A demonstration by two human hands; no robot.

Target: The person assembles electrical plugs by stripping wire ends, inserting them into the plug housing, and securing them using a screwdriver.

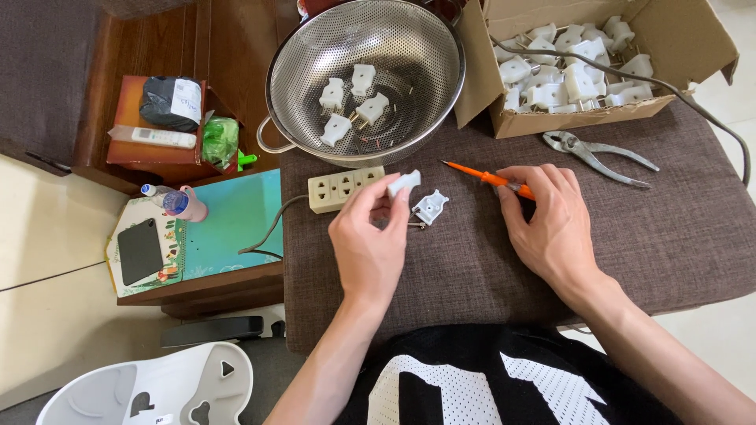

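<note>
Floor: pale tiles, daylight on them | left: dark wooden side table | centre: brown fabric-covered seat as the work surface | bottom left: white plastic stool

A home used for piecework: a brown cushioned seat serves as work surface, with a kitchen colander, a remote control on a wooden side table, and a tiled floor.

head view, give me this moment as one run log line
left hand: pinches white plug half | right hand: grips orange screwdriver | other plug half: on brown cushion | pliers: idle
</note>
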